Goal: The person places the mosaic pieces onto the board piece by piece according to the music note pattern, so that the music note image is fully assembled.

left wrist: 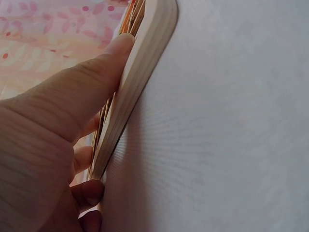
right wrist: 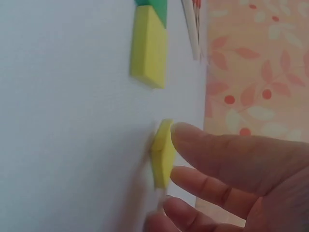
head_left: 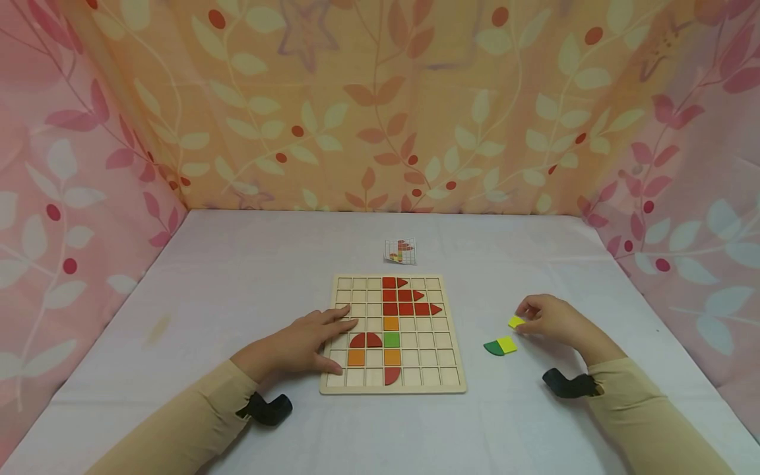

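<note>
My left hand (head_left: 305,341) rests on the left edge of a wooden grid board (head_left: 394,390), fingers spread over its left squares. In the left wrist view the thumb lies over the rim (left wrist: 140,63). On the board are red squares and triangles (head_left: 406,309), red quarter circles (head_left: 392,376), orange squares (head_left: 392,357) and a green square (head_left: 392,340). Right of the board my right hand (head_left: 551,321) pinches a yellow square (right wrist: 164,159) between thumb and fingers, close over the cloth. Beside it lie another yellow square (head_left: 507,344) and a dark green quarter circle (head_left: 494,348), touching each other.
A small printed pattern card (head_left: 400,251) lies beyond the board, one corner curled. White cloth (head_left: 267,264) covers the table. Patterned curtains (head_left: 380,105) stand at the back and both sides. Black wrist mounts (head_left: 569,384) stick out at both sleeves.
</note>
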The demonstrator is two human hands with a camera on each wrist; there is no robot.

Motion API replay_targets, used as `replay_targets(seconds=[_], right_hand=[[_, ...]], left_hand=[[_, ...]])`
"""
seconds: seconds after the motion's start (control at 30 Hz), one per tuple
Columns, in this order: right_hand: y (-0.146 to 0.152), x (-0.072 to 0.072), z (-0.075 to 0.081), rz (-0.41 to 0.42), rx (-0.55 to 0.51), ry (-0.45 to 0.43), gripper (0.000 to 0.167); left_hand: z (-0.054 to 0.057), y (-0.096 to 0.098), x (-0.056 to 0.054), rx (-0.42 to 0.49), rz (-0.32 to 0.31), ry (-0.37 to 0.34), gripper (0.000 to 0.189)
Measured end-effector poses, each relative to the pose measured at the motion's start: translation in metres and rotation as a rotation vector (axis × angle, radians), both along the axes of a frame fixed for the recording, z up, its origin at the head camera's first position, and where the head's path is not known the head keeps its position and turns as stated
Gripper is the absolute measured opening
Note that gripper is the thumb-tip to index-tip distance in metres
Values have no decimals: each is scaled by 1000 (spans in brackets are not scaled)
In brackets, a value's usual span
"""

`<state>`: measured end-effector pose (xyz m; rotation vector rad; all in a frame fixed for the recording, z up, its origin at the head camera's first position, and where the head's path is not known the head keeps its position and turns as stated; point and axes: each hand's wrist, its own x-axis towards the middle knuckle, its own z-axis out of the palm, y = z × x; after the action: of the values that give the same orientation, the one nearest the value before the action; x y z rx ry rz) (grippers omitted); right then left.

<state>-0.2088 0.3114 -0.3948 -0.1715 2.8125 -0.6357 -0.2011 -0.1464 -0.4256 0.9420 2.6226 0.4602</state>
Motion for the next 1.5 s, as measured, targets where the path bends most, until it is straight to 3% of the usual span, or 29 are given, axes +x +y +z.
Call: replay_targets(seconds=[0.2,0.7,0.93,1.2,1.5], right_hand=[[-1,0,-7,-50,-30,-43,24],[-5,-3,-7,-67,-46,-60,19],[-17,-5,0,-31,-102,-43,10],[-56,-10,10,12,-116,4,7],[-115,-6,18,191,-201,17,7]], left_hand=[[-1,0,0,3,0,-1,88],[-1,-1,1,10,-7,-2,87],[1,0,1,6,-1,-6,88],[1,0,1,3,13,-17,88],[0,0,0,2,4,-3,88]])
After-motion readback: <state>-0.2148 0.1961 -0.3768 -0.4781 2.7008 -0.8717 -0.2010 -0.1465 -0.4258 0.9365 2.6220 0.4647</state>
